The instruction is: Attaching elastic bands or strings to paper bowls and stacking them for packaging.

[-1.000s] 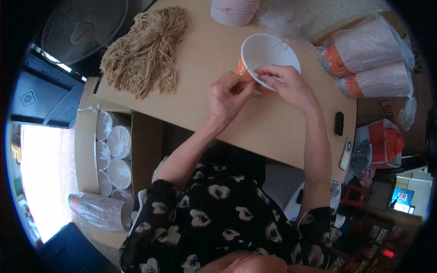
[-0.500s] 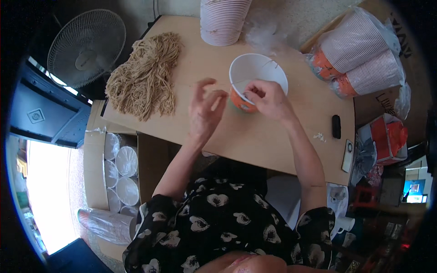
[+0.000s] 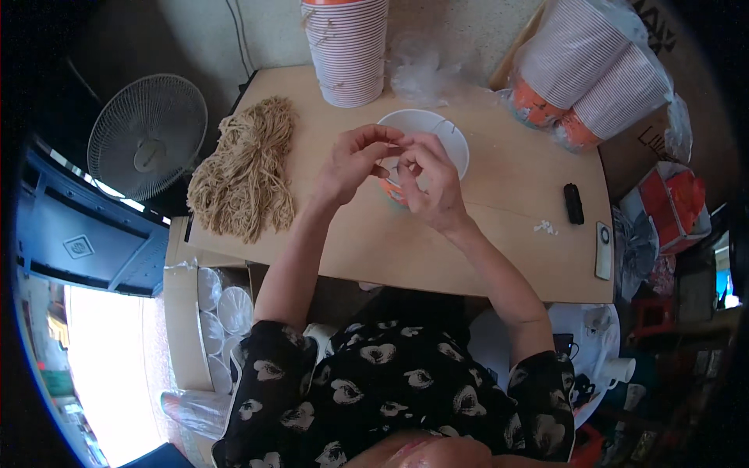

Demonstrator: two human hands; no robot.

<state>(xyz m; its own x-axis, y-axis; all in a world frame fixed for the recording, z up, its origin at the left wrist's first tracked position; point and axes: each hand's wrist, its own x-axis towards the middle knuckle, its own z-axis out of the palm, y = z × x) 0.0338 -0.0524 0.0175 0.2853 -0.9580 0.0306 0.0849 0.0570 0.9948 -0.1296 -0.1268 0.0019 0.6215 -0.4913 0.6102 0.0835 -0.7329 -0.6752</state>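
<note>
On the wooden table (image 3: 468, 249), a tall stack of finished cups (image 3: 347, 51) stood far, a bundle of tan string (image 3: 246, 168) lay untouched at left. One white paper cup (image 3: 449, 136) sat mid-table beneath the hands; left hand (image 3: 351, 164) and right hand (image 3: 429, 179) pinched fingertips together, apparently on a thin strand, the fastening seemingly unfinished.

Twine bundle (image 3: 246, 168) left of bowl (image 3: 425, 144), cup stack (image 3: 349, 48) behind (bagged stacks (image 3: 593, 74) right)

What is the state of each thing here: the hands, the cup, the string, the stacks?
Left hand: raised over the cup, fingers pinched.
Right hand: raised, fingers curled near the left ones.
Paper cup: upright, open, on the table.
String bundle: lying loose.
Cup stack: standing.
Bagged cups: lying down.
</note>
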